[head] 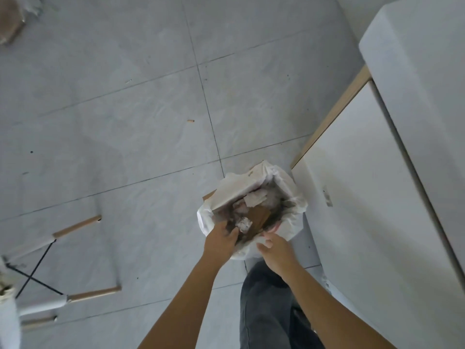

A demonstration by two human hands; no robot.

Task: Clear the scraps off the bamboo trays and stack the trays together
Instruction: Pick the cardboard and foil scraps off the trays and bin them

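Both my hands hang over a bin lined with a white plastic bag [289, 195] on the tiled floor. Inside lie scraps: crumpled white paper [243, 224], torn paper pieces [255, 199] and a brown cardboard piece [260, 215]. My left hand [221, 239] is at the bag's near-left rim, seen from the back with its fingers curled downward, so what they hold is hidden. My right hand [276, 250] hovers at the near rim with fingers loosely apart and nothing in them. No bamboo tray shows clearly.
A white cabinet [364, 197] with a wooden edge stands right of the bin. Chair or table legs [75, 226] with black cross wires are at the left. A blurred brown object [8, 21] lies at the top left corner. My dark trouser leg [264, 306] is below.
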